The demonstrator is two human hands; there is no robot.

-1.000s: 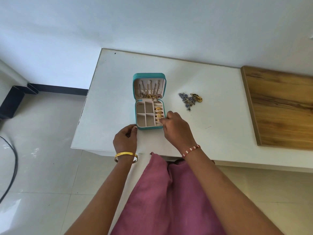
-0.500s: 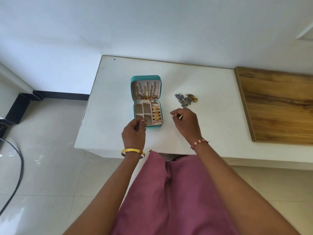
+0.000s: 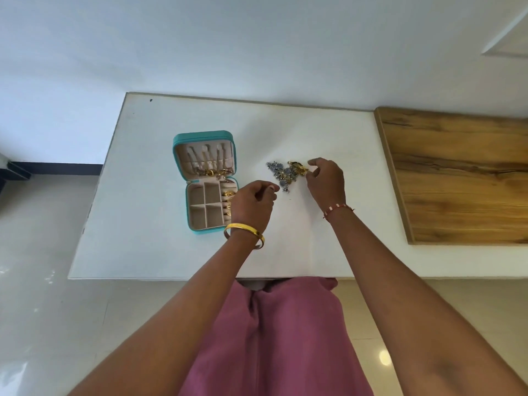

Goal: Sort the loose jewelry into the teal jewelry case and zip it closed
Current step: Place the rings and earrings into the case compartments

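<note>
1. The teal jewelry case [image 3: 204, 144] lies open on the white desk [image 3: 143, 224], left of centre, its lid tipped back toward the wall.
2. Gold chains [image 3: 213, 172] hang from the hooks inside the lid, gathered near the hinge.
3. The base of the case is split into compartments; gold rings [image 3: 228, 195] sit in the strip on its right side, and the square compartments beside them look bare.
4. The loose jewelry [image 3: 287, 172] (a small heap of grey-blue and gold pieces) lies on the desk to the right of the case, well apart from it.
5. The right hand [image 3: 325, 181] is at the right edge of the heap, its fingers [image 3: 313, 164] curled and pinching a gold piece there.
6. The left hand [image 3: 253, 202] hovers between the case and the heap, partly covering the case's right rim; its fingers are curled in, and I cannot tell whether they hold anything.
7. A gold bangle [image 3: 244, 231] sits on the left wrist, a red-and-white thread band [image 3: 337, 210] on the right.
8. A wooden board [image 3: 457, 178] lies at the desk's right end.
</note>
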